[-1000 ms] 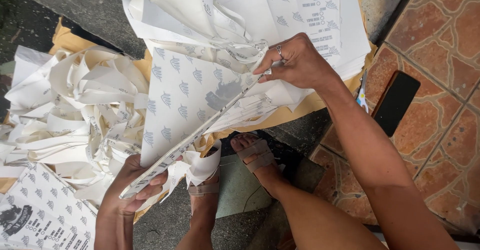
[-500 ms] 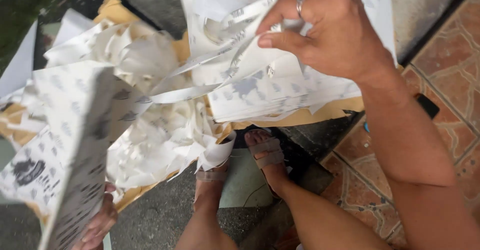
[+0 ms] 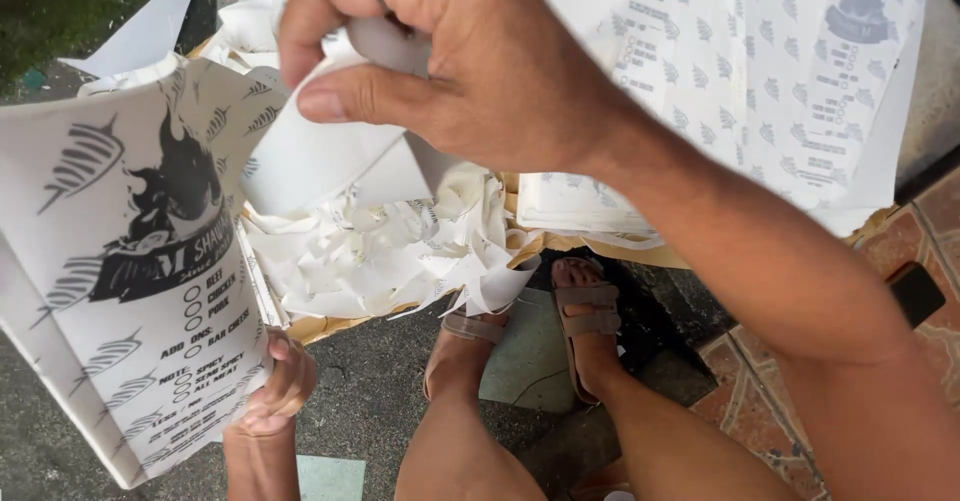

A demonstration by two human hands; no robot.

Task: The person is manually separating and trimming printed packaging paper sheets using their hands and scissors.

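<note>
My left hand (image 3: pixel 275 391) grips the lower edge of a white printed sheet (image 3: pixel 120 271) with grey fish marks and a dark flame picture, held up at the left. My right hand (image 3: pixel 470 56), with a ring on one finger, pinches a plain white strip of paper (image 3: pixel 330 166) pulled away from that sheet, close to the camera. Below the hands lies a heap of torn white paper scraps (image 3: pixel 390 251) on brown cardboard (image 3: pixel 330 326).
A stack of more printed sheets (image 3: pixel 760 71) lies at the upper right on cardboard. My two sandalled feet (image 3: pixel 585 311) stand on dark concrete. Reddish tiles (image 3: pixel 900 261) and a black flat object (image 3: pixel 915 293) are at the right.
The right hand has pulled the white strip up and toward the camera. The left hand has turned the printed sheet so its printed face shows.
</note>
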